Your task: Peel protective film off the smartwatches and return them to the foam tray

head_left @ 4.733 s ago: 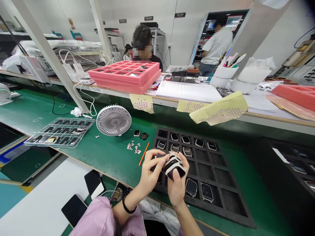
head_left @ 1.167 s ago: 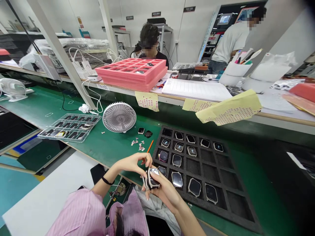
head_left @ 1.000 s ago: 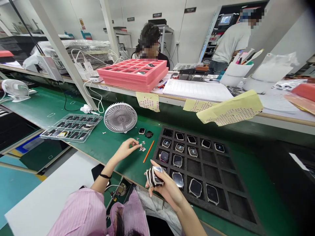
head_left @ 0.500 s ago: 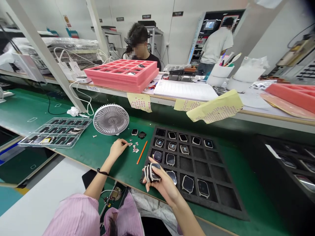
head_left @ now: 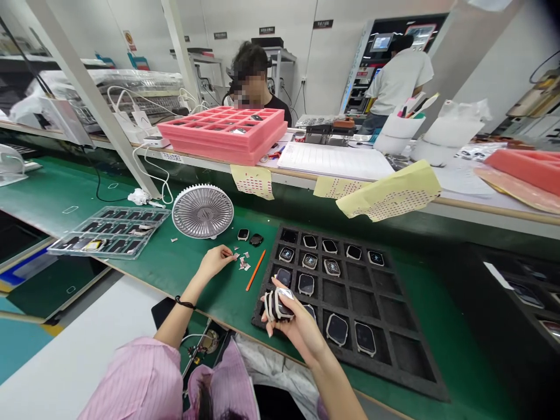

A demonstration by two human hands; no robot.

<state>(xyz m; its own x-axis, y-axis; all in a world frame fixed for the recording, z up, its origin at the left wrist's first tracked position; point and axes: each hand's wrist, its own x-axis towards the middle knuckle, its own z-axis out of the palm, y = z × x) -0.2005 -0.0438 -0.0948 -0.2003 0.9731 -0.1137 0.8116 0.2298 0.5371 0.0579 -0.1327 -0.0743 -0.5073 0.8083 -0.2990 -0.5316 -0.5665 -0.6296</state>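
My left hand (head_left: 215, 261) is over the green bench, its fingertips pinched at the edge of a small pile of paper-like scraps (head_left: 244, 263); what they hold is too small to name. My right hand (head_left: 298, 326) grips a stack of watch bodies (head_left: 278, 304) above the near left corner of a black foam tray (head_left: 335, 291). Watches sit in many of the tray's compartments. Between the scraps and the tray lies an orange stick (head_left: 255, 270). Just beyond the scraps are a small watch (head_left: 243, 234) and a dark round-cornered part (head_left: 256, 240).
A round fan (head_left: 203, 211) stands behind my left hand. Further left is a clear tray (head_left: 109, 232) of dark parts. Pink foam trays (head_left: 223, 137) rest on the shelf, where yellow sheets (head_left: 389, 192) hang. Two people are beyond it.
The whole view has shifted slightly, with the bench items a little further right. My left fingertips remain at the scraps, and the stack in my right hand has tilted slightly.
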